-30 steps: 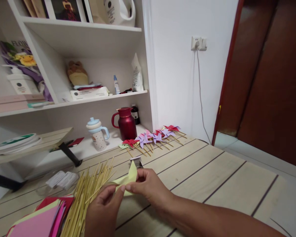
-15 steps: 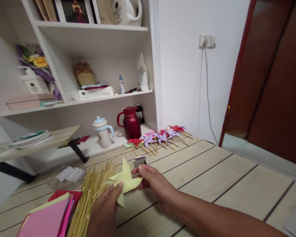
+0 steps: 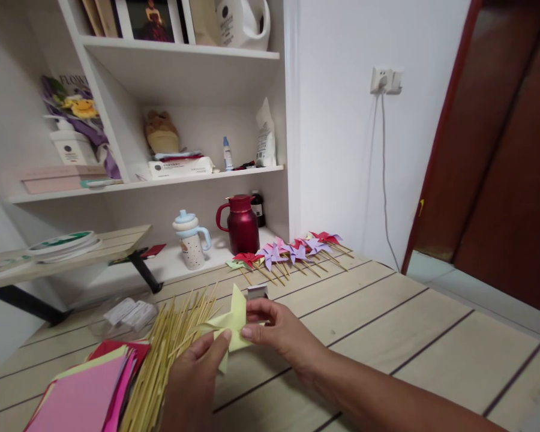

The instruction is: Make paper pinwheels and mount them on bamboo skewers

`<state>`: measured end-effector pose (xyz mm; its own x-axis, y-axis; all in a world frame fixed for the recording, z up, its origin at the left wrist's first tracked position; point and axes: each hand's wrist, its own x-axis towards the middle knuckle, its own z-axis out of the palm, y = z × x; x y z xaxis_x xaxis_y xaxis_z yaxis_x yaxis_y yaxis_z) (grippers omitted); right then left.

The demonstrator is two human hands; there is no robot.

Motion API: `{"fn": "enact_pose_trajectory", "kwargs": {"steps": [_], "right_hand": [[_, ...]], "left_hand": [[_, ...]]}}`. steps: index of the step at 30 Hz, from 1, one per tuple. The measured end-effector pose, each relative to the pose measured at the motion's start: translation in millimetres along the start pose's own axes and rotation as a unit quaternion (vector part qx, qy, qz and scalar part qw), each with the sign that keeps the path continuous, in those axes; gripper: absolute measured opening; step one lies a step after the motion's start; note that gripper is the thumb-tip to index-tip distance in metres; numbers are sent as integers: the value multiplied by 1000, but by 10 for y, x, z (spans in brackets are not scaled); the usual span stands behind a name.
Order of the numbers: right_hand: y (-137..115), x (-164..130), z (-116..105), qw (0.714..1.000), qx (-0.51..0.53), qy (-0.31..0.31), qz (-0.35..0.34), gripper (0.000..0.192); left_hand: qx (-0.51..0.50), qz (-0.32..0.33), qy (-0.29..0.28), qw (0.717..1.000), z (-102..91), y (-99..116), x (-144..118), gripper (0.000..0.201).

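A pale yellow paper pinwheel (image 3: 237, 312) with folded, pointed blades is held between both hands above the table. My left hand (image 3: 197, 366) pinches its lower left side, thumb on top near the middle. My right hand (image 3: 276, 330) grips the right side, thumb on the paper close to the centre and fingers behind. Bamboo sticks (image 3: 164, 342) lie in a loose bundle beside my left hand. Just behind the right fingers is a small grey box (image 3: 257, 292), partly hidden. A stack of coloured paper (image 3: 83, 390) lies at the lower left.
Finished pinwheels on sticks (image 3: 292, 252) lie in a row at the table's back. Behind them stand a red thermos jug (image 3: 243, 231) and a cup with a blue lid (image 3: 191, 243). A plastic tray of white packets (image 3: 130, 315) and a low wooden stand (image 3: 126, 240) are left.
My right hand has moved from the blade's edge in onto the pinwheel, its thumb now pressing near the centre. The left hand keeps its pinch. The view has shifted slightly.
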<state>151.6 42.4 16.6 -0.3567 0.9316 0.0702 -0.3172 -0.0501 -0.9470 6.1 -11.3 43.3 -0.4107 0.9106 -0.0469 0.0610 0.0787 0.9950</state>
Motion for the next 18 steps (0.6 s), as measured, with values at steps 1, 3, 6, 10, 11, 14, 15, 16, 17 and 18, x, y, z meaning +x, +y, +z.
{"fn": "enact_pose_trajectory", "kwargs": {"steps": [1,3,6,10,11,14,15,16,17,18], "right_hand": [[4,-5,12,1000,9,-5,5,49],[3,-16,33,1000,24,-12,13,46],[-4,-29,42,999,39,-20,18,43],[11,-32,23,997,66,-7,32,38],[17,-31,20,997,65,3,37,38],[27,-27,21,998,43,17,31,36],[28,-25,24,999,37,17,26,36],[28,-23,28,999,33,18,22,36],[28,-21,30,999,30,20,20,36],[28,-19,33,999,30,23,19,36]], "left_hand": [[-2,-8,-20,1000,10,1,2,25],[-11,-34,-58,998,4,-2,15,27],[-18,-52,-70,996,-19,-17,30,30],[-54,-85,-80,992,-13,-96,42,39],[-66,-90,-84,990,-6,-129,51,41],[-90,-90,-77,989,21,-239,89,40],[-95,-88,-70,989,32,-272,100,40],[-99,-84,-61,990,43,-299,109,39],[-100,-71,-49,991,53,-319,115,39],[-96,-57,-40,993,61,-331,117,40]]}}
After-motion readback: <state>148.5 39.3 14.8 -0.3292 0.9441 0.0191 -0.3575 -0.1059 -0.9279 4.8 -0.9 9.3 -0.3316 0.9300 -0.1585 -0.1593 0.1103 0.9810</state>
